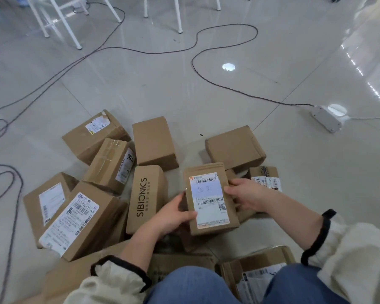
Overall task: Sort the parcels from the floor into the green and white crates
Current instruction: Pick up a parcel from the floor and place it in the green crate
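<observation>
- Two knees in blue jeans [191,286] fill the bottom edge. An open brown box [257,263] lies on the floor between them.
- Both arms wear fluffy white sleeves [355,249] with black cuffs.
- The left hand [173,212] grips the lower left side of a small brown parcel [233,213]. Its thumb lies on the front and its fingers curl under.
- The right hand [246,197] grips the right side of the same parcel, with its thumb on the front by the white label [208,199].
- The parcel sits in both hands, over the pile, with its label facing up. The label has bar codes and some blue writing.
- Just left of the left hand lies a long SIBIONICS box [145,198].
- Further left is a big-label box [81,220], tilted against its neighbours.
- Behind these lie more brown boxes, and two plain boxes [154,141] are at the back of the pile.
- A dark cable [228,86] snakes over the shiny grey floor [140,80] to a white power strip [326,119] on the right.
- White furniture legs [178,14] stand far off at the top.
</observation>
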Demonstrator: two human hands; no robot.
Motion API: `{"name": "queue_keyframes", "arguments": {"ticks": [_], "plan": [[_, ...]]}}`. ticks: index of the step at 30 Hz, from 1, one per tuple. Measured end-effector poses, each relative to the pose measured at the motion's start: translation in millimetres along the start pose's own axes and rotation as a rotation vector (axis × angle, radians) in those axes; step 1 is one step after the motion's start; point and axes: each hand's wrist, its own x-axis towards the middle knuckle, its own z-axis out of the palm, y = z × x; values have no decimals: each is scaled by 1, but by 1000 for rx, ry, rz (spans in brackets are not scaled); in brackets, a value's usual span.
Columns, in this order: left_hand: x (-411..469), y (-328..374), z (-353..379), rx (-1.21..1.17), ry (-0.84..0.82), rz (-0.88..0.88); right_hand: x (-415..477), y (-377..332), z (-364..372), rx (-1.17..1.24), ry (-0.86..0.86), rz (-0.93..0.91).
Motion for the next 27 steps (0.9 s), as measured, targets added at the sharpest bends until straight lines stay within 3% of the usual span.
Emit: {"name": "queue_keyframes", "arguments": {"ticks": [8, 13, 20, 27], "plan": [[11, -21, 5, -178, 34, -40, 8, 6, -7, 37, -99, 10], [-22, 14, -6, -218, 44, -16, -31, -17, -10, 136, -66, -62], [-149, 175, -70, -126, 47, 92, -191, -141, -17, 207, 39, -239], [-338, 386, -134, -97, 39, 269, -430, -304, -33, 168, 177, -468]]}}
